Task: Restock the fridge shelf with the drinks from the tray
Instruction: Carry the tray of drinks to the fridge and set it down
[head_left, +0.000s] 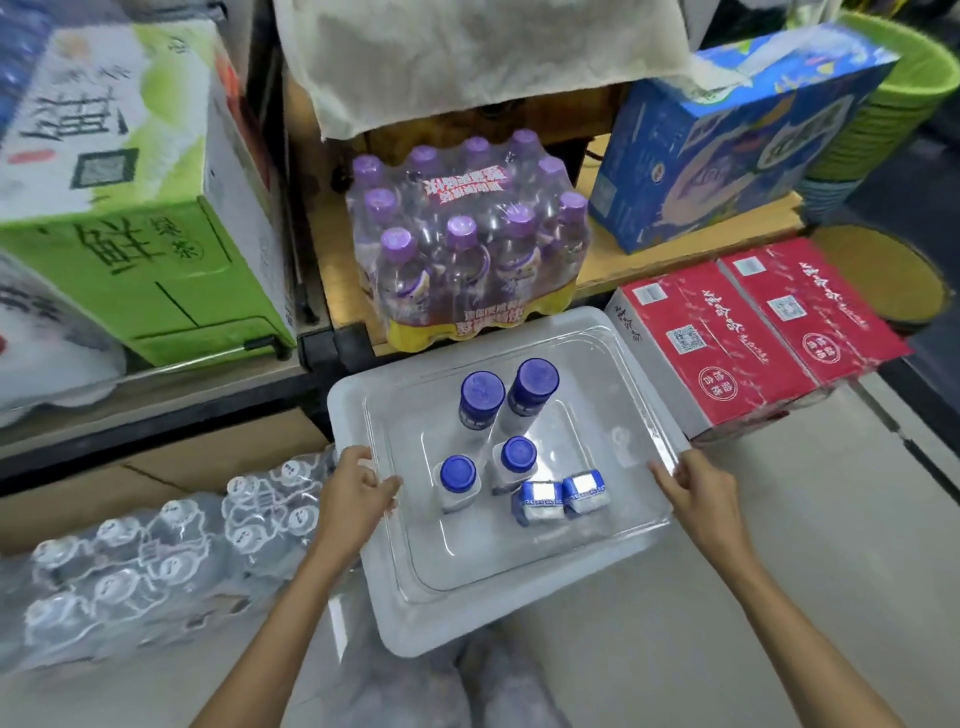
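Drinks stand inside a clear plastic tray (644, 358): two tall bottles with purple caps (482, 393) toward its far side, two shorter bottles with blue caps (458, 474) near the middle, and two small blue-and-white cartons (563, 498) touching each other toward the near right. The tray seems to rest low, on or just above the pale floor (779, 545); which of the two cannot be told. The left hand (353, 493) grips the left rim, fingers curled over the edge. The right hand (701, 493) lies against the right rim with fingers extended; whether its grip has closed cannot be told.

No fridge shows here, so the step in hand appears to be carrying the tray to it. Both grips should close fully on opposite rims and the lift should stay level, since the tall bottles stand free and would likely topple or slide on the smooth plastic.

Stock crowds around. A shrink-wrapped pack of purple-capped bottles (467, 244) sits on a wooden shelf (675, 260) just beyond the far rim. Red cases (753, 332) lie just beside the far right corner, a wrapped pack of white-capped bottles (156, 561) beside the left rim, and a green carton (130, 208) farther left. Straight up and back toward the body looks like the clearest way out.
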